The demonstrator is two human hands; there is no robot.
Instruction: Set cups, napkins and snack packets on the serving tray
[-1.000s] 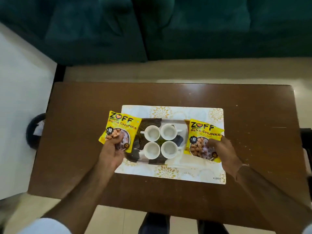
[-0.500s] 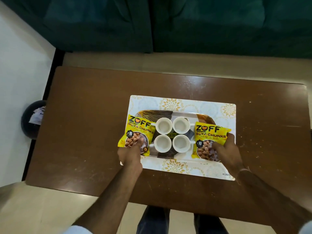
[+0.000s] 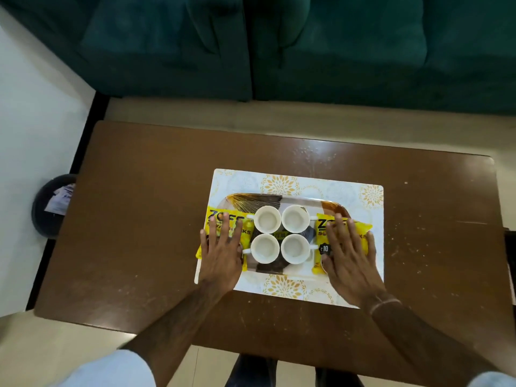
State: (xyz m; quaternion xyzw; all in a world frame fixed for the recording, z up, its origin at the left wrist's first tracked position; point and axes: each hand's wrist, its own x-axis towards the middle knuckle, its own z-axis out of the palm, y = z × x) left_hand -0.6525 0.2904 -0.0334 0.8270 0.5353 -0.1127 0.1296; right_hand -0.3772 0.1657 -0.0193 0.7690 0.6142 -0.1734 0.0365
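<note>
Left hand (image 3: 222, 254) flat on left packet (image 3: 216, 219), right hand (image 3: 349, 258) flat on right packet (image 3: 322, 233)

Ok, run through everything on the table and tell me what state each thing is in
Four cups: upright, empty, grouped mid-tray.
Left packet: flat, sealed, under left hand.
Right packet: flat, under right hand.
Both hands: open, palms down.
Tray: on placemat.

table (image 3: 145, 219): brown wood, glossy w/ scuffed, speckled patches | placemat (image 3: 363, 202): smooth, white w/ gold print | cups (image 3: 280, 237): white, matt-looking | snack packets (image 3: 360, 233): shiny yellow plastic film | tray (image 3: 332, 203): glossy rim | sofa (image 3: 335, 51): teal cloth, soft nap
</note>
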